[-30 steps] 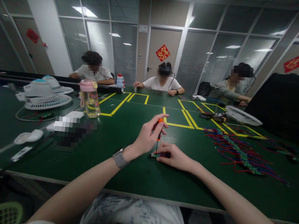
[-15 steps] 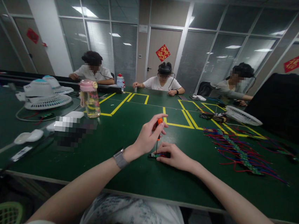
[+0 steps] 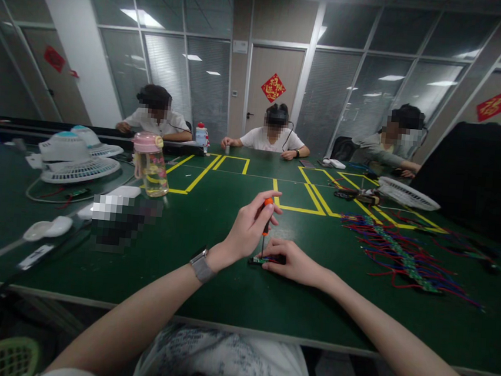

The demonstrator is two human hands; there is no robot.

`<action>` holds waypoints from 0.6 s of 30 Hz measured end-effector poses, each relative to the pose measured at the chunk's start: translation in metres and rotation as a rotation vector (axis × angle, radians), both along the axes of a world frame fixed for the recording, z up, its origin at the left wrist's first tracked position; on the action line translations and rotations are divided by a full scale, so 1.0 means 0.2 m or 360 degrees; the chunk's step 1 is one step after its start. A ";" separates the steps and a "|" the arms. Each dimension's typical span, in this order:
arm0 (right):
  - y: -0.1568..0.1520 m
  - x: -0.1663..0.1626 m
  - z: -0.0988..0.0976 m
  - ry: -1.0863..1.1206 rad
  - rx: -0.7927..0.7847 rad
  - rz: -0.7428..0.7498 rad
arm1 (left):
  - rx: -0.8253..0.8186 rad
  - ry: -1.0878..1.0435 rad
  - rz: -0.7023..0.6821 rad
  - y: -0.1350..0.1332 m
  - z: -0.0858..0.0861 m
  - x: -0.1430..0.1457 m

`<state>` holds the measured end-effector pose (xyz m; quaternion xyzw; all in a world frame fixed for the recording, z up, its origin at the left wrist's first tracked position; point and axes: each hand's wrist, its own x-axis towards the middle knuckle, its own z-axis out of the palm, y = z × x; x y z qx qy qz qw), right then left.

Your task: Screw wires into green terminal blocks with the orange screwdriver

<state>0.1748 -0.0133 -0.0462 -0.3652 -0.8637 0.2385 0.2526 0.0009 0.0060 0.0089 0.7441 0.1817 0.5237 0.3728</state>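
Upright in my left hand [image 3: 249,226] is an orange and black screwdriver [image 3: 266,228], its handle between the closed fingers and thumb. The thin shaft points straight down onto a small green circuit board [image 3: 256,261], which lies on the table in what looks like a black holder. My right hand [image 3: 292,262] rests on the tabletop just right of the shaft. Its thumb and fingers pinch the board from the right side and cover part of it. Whether the tip sits in a screw is too small to make out.
Several green boards with red and blue wires [image 3: 403,256] lie in a row on the right. A pink-lidded bottle [image 3: 150,166], white fans [image 3: 73,159] and a white case [image 3: 49,229] are on the left. Yellow tape [image 3: 297,209] marks the green table [image 3: 156,285]. Several people sit opposite.
Almost nothing differs. Both hands, the screwdriver and the board keep their places, and the left fingers stay around the handle.
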 end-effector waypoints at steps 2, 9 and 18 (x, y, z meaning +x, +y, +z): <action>0.00 0.00 0.00 -0.0005 0.0006 0.0000 | 0.0000 0.0008 0.0002 0.00 0.00 0.00; 0.01 0.00 -0.01 -0.0014 0.0027 0.0003 | -0.0005 0.0017 -0.0003 0.00 0.00 0.00; 0.01 0.00 -0.01 -0.0015 0.0047 0.0008 | 0.0002 0.0021 0.0003 0.00 0.00 0.00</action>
